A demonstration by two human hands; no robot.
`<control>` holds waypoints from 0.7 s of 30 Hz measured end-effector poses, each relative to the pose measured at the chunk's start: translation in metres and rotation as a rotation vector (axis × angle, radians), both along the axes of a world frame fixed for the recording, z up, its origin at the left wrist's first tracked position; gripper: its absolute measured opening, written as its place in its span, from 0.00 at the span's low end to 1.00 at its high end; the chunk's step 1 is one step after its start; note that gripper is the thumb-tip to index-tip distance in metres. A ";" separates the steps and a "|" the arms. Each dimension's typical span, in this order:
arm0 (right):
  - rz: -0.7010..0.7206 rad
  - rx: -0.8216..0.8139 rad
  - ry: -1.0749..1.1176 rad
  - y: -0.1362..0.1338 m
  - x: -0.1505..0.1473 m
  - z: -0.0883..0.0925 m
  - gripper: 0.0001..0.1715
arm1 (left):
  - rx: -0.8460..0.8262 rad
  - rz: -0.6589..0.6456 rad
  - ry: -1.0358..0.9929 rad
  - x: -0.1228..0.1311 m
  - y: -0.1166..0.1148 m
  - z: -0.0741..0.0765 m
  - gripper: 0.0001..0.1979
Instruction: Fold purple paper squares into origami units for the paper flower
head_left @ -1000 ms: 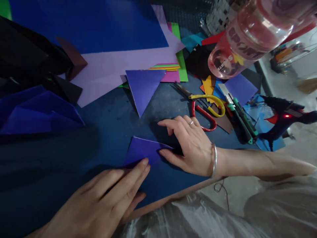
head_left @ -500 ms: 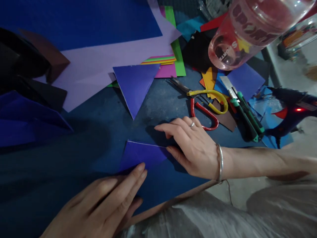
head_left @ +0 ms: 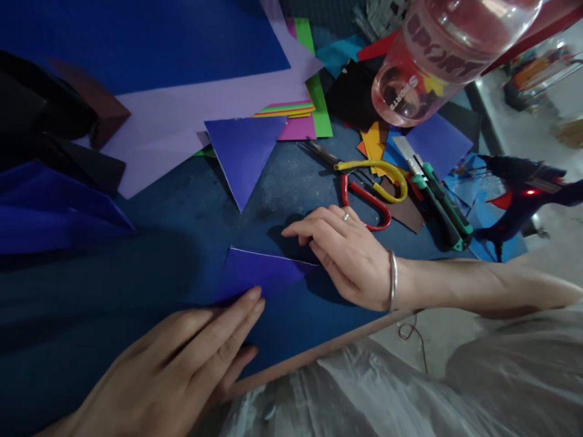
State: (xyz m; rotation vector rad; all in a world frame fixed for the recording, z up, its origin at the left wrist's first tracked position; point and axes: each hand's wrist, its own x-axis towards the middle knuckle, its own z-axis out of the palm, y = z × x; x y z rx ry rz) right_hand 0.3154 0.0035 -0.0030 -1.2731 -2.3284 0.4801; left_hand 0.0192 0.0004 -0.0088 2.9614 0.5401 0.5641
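A small purple-blue paper triangle lies on the dark blue tabletop, its long pale edge facing away from me. My left hand reaches in from the lower left, fingers stretched out, with the fingertips resting on the triangle's near edge. My right hand, wearing a ring and a bracelet, hovers at the triangle's pointed right end. Its fingers are loosely bent and apart, and nothing shows in them. Beyond both hands lies another purple-blue triangle, and scissors with red and yellow handles lie just past my right hand.
A green and black utility knife and a glue gun with a red light lie at the right. A clear bottle stands behind paper scraps. Large blue paper covers the back left; folded blue paper sits at the left.
My right hand has come slightly away from the triangle's right tip, which now shows. My left fingers stay on the paper. The whole view has shifted a little.
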 end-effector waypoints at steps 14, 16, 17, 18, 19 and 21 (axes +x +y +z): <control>0.046 0.014 -0.229 0.011 -0.038 0.015 0.19 | 0.044 0.022 -0.042 0.006 -0.007 -0.004 0.13; 0.051 -0.036 -0.264 0.018 -0.047 0.022 0.18 | 0.070 0.003 -0.062 0.008 -0.005 0.001 0.12; 0.054 -0.054 -0.269 0.022 -0.051 0.024 0.17 | 0.086 -0.006 -0.064 0.009 -0.004 0.003 0.13; 0.056 -0.072 -0.273 0.027 -0.055 0.026 0.16 | 0.103 -0.011 -0.065 0.009 -0.004 0.004 0.13; 0.065 -0.086 -0.277 0.032 -0.059 0.028 0.15 | 0.119 -0.016 -0.059 0.009 -0.004 0.004 0.12; 0.093 -0.129 -0.285 0.043 -0.065 0.030 0.13 | 0.154 -0.020 -0.049 0.010 -0.004 0.003 0.11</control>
